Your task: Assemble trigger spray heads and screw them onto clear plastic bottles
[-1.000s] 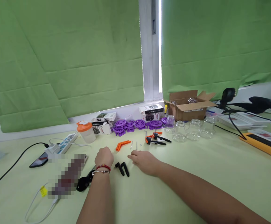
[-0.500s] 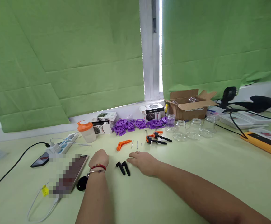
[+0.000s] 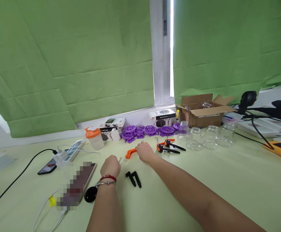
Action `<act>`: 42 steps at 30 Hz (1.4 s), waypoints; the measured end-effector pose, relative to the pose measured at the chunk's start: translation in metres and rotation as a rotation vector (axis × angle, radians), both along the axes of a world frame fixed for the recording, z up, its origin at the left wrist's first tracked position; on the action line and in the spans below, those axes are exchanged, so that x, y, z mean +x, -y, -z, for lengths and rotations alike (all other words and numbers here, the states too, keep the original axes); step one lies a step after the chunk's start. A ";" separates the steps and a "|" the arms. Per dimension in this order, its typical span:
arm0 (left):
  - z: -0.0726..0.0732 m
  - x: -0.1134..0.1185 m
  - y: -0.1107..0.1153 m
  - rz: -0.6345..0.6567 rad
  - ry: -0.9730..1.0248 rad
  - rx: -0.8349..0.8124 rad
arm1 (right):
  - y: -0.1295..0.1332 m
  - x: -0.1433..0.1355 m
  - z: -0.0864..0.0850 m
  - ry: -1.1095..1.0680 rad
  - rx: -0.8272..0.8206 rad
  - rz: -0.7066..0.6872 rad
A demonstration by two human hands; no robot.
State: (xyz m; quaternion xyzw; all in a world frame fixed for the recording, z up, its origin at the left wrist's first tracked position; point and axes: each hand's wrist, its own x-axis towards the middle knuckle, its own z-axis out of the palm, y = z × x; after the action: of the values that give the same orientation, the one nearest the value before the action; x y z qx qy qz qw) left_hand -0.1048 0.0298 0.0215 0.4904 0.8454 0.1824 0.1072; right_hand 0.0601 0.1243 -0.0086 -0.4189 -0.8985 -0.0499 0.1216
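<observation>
My left hand (image 3: 110, 166) is closed near the table's middle, a red bracelet and a metal bangle on its wrist. A thin metal pin (image 3: 120, 159) sticks out from its fingertips. Farther forward, my right hand (image 3: 145, 152) has its fingers bent down to the table, touching or just beside an orange angled part (image 3: 130, 153). What lies under those fingers is hidden. Two black elbow-shaped pieces (image 3: 134, 179) lie between my forearms. Right of my right hand are two orange-and-black assemblies (image 3: 168, 149) with metal pins.
Along the back stand an orange-lidded cup (image 3: 94, 138), small boxes (image 3: 113, 134), purple plastic parts (image 3: 150, 130), several glass jars (image 3: 194, 138) and an open cardboard box (image 3: 203, 117). A phone (image 3: 78, 187), a black round object (image 3: 91, 194), cables and a power strip (image 3: 74, 150) lie left.
My right hand has moved forward, over the spot where two thin pins lay. A pin now shows at my left fingertips. The view has shifted slightly left.
</observation>
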 end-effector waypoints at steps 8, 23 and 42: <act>0.003 -0.004 -0.006 0.057 0.257 0.099 | 0.000 -0.013 0.003 -0.012 -0.004 0.012; -0.023 0.020 0.011 0.406 0.931 0.059 | 0.019 0.001 -0.013 -0.344 -0.165 0.143; -0.010 0.102 0.024 0.748 1.370 -0.099 | 0.062 0.124 -0.032 -1.647 -0.846 0.143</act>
State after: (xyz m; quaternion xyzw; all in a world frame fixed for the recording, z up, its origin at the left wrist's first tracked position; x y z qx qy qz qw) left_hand -0.0028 0.0060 0.0317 0.5154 0.3764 0.3584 0.6814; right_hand 0.1844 0.0623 0.0232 -0.3862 -0.4441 0.5878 0.5551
